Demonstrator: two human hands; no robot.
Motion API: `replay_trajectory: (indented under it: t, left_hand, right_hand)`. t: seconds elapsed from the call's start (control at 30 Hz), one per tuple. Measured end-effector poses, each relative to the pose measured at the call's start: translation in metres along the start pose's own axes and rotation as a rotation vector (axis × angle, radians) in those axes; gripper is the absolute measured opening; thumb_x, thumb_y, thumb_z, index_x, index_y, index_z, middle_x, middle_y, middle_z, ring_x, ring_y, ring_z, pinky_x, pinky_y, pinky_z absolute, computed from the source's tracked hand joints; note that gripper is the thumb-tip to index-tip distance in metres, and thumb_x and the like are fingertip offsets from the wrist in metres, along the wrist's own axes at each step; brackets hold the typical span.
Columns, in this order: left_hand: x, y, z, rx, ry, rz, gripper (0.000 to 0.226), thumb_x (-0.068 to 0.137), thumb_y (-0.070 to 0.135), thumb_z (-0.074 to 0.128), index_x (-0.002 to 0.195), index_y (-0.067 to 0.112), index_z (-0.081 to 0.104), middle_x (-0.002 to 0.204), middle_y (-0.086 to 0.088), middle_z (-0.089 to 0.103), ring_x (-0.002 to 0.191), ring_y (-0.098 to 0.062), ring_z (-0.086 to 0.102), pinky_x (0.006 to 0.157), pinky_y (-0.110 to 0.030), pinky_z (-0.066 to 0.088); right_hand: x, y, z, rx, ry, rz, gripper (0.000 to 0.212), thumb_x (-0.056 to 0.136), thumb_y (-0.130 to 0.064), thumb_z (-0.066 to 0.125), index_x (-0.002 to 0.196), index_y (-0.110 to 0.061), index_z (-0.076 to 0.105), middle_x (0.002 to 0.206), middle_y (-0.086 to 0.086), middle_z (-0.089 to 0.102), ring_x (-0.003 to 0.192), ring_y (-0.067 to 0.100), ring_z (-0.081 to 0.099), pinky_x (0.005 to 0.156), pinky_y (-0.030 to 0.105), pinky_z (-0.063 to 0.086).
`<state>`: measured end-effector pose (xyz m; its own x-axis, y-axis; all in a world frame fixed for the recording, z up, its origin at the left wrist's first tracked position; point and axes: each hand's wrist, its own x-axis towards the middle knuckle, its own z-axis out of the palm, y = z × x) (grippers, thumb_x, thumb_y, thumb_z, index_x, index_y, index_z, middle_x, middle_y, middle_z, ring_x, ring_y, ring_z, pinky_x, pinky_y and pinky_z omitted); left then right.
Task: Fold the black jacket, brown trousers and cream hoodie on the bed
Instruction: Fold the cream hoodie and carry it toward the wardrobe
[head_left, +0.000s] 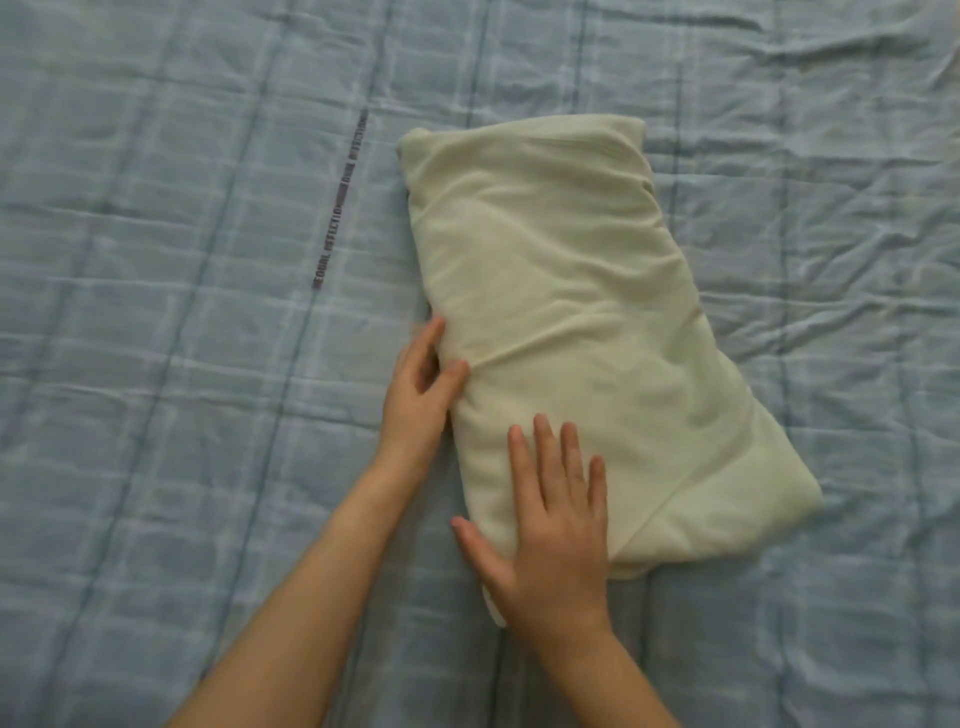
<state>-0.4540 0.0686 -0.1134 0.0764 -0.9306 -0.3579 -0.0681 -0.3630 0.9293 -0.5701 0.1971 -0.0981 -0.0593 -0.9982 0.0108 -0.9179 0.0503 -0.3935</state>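
Observation:
The cream hoodie (571, 291) lies on the bed as a long folded bundle, slanting from upper middle to lower right. My left hand (418, 395) rests against its left edge, fingers apart and touching the cloth. My right hand (550, 525) lies flat on the bundle's near end, palm down with fingers spread. Neither hand grips the cloth. No black jacket or brown trousers are in view.
The blue checked bedcover (182, 312) fills the view, wrinkled at the right. A dark printed strip of text (340, 202) runs along it left of the hoodie.

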Motion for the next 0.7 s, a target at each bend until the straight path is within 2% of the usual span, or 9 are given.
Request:
replay_trajectory:
  t: [0.13,0.2,0.27,0.37,0.43,0.47,0.57,0.63,0.7]
  left_hand:
    - [-0.031,-0.018,0.002,-0.178,0.02,-0.097,0.056,0.091,-0.006,0.058,0.142,0.005,0.037,0.14,-0.007,0.049,0.121,-0.009,0.052,0.091,-0.012,0.047]
    - [-0.052,-0.03,0.002,-0.261,0.023,-0.191,0.049,0.09,-0.007,0.057,0.136,0.002,0.044,0.13,-0.016,0.058,0.112,-0.015,0.059,0.09,-0.019,0.052]
    - [-0.078,-0.041,0.004,-0.32,0.016,-0.271,0.037,0.089,-0.004,0.061,0.124,0.006,0.055,0.114,-0.01,0.07,0.101,-0.013,0.067,0.082,-0.021,0.055]
    - [-0.125,-0.057,0.018,-0.157,0.031,-0.351,0.011,0.088,0.004,0.068,0.092,0.014,0.069,0.085,0.004,0.077,0.083,-0.011,0.072,0.069,-0.025,0.055]
    - [-0.146,-0.063,0.025,-0.072,0.057,-0.407,0.014,0.087,0.005,0.069,0.08,0.016,0.069,0.075,0.005,0.075,0.076,-0.014,0.071,0.066,-0.027,0.056]
    - [-0.148,-0.064,0.023,-0.069,0.051,-0.412,0.014,0.087,0.004,0.069,0.078,0.015,0.069,0.073,0.005,0.075,0.074,-0.015,0.07,0.065,-0.026,0.055]
    - [-0.128,-0.06,0.013,-0.08,0.013,-0.365,0.012,0.084,0.003,0.072,0.082,0.014,0.067,0.078,0.005,0.073,0.074,-0.009,0.069,0.063,-0.016,0.053]
    - [-0.111,-0.052,0.005,-0.16,0.018,-0.331,0.019,0.083,0.003,0.072,0.096,0.013,0.063,0.089,0.001,0.072,0.075,0.0,0.069,0.066,-0.013,0.052]
    - [-0.098,-0.046,0.004,-0.249,0.027,-0.315,0.034,0.083,0.008,0.072,0.112,0.016,0.056,0.097,-0.002,0.071,0.079,-0.001,0.07,0.07,-0.016,0.054]
  right_hand:
    - [0.0,0.003,0.007,0.027,-0.021,0.037,0.078,0.083,-0.044,0.071,0.148,-0.015,0.042,0.158,0.006,0.033,0.148,0.03,0.027,0.115,0.055,0.028]
    - [-0.001,0.009,0.003,0.165,0.068,0.018,0.065,0.088,-0.041,0.061,0.145,-0.015,0.048,0.155,0.007,0.04,0.145,0.027,0.034,0.113,0.053,0.033]
    - [0.008,0.022,-0.009,0.217,0.143,-0.005,0.06,0.09,-0.04,0.053,0.145,-0.016,0.049,0.153,0.007,0.044,0.143,0.028,0.037,0.111,0.052,0.035]
    - [0.033,0.051,-0.025,-0.09,-0.056,0.061,0.069,0.091,-0.055,0.039,0.155,-0.037,0.023,0.162,-0.005,0.026,0.151,0.033,0.015,0.116,0.059,0.018]
    - [0.033,0.061,-0.025,-0.206,-0.239,0.095,0.068,0.09,-0.063,0.027,0.151,-0.047,0.003,0.165,-0.011,0.011,0.152,0.031,0.002,0.118,0.058,0.01]
    - [0.03,0.065,-0.024,-0.193,-0.25,0.082,0.067,0.09,-0.064,0.024,0.152,-0.047,0.003,0.165,-0.011,0.011,0.152,0.031,0.004,0.118,0.057,0.011]
    - [0.039,0.086,-0.036,-0.055,-0.081,0.089,0.067,0.089,-0.062,0.032,0.153,-0.039,0.029,0.159,-0.002,0.032,0.145,0.033,0.026,0.11,0.053,0.024]
    - [0.056,0.111,-0.049,-0.1,-0.052,0.156,0.07,0.086,-0.067,0.034,0.151,-0.041,0.031,0.157,0.002,0.034,0.142,0.033,0.028,0.11,0.054,0.024]
    - [0.069,0.132,-0.057,-0.222,-0.147,0.187,0.074,0.082,-0.076,0.027,0.15,-0.049,0.025,0.16,-0.002,0.027,0.144,0.033,0.022,0.113,0.056,0.019]
